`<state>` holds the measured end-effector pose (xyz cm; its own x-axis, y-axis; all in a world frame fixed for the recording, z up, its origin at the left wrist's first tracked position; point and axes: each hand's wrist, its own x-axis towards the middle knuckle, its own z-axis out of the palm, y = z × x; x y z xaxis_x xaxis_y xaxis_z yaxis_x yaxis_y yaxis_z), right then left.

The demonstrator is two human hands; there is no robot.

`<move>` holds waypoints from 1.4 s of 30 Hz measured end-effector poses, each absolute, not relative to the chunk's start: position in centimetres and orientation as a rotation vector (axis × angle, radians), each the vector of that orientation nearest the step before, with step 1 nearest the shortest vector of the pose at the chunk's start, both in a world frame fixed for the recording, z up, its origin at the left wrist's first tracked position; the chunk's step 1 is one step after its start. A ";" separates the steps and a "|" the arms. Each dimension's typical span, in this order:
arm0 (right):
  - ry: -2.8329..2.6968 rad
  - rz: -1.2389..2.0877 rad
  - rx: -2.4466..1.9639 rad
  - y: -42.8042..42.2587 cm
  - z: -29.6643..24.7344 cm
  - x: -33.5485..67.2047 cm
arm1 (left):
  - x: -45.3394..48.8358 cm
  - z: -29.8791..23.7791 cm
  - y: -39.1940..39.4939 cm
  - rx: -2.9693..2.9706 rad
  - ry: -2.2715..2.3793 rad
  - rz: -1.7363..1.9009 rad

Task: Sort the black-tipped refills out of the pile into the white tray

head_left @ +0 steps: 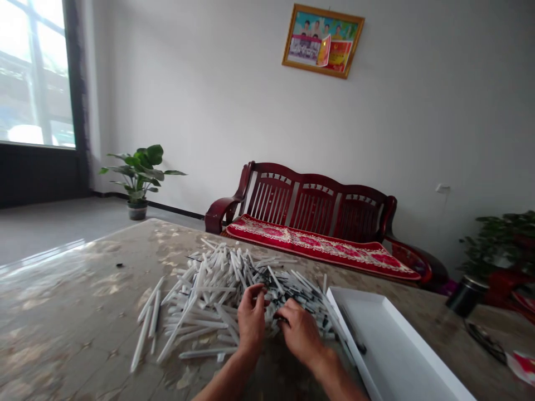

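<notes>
A heap of slim whitish translucent tubes (209,278), like pen barrels, is spread over the patterned table. On its right side lie darker slim pieces (307,295), too jumbled to tell apart. My left hand (252,314) is at the heap's near edge, its fingers curled in toward the thumb; anything between them is hidden. Close beside it, my right hand (300,328) is closed, fingertips pinched around a small dark bit that I cannot identify. A gap separates the two hands. Several tubes (146,323) lie apart at the left.
Right of the heap stands a shallow white box (393,340) with a thin dark item (357,340) along its inner left side. A black cup-like container (467,295) and a dark cable (485,340) are farther right. Behind the table (79,334) is a wooden bench (313,206).
</notes>
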<state>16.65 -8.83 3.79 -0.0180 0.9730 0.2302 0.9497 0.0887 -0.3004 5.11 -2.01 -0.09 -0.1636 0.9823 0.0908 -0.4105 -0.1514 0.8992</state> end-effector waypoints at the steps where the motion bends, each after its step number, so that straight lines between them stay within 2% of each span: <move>1: -2.014 0.079 -1.909 -8.6 3.8 16.3 | 5.1 -0.1 -1.9 0.884 0.912 1.597; 11: -2.180 -0.019 -1.998 -7.8 4.0 13.9 | 4.4 0.2 -1.5 0.853 0.951 1.642; 21: -1.690 -0.021 -2.194 -4.1 4.9 16.7 | 4.9 -0.5 -1.3 0.902 0.940 1.617; 29: -1.622 -0.087 -2.361 -1.5 3.6 17.8 | 5.2 -0.7 -1.1 0.894 0.923 1.614; 42: -1.673 -0.213 -2.354 -4.8 3.9 18.1 | 4.7 -0.4 -0.8 0.846 0.991 1.614</move>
<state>18.06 -4.75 3.89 0.3320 0.9072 0.2582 0.9430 -0.3127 -0.1139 4.73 -0.83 -0.41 -0.2355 0.9705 0.0523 -0.3926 -0.1442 0.9083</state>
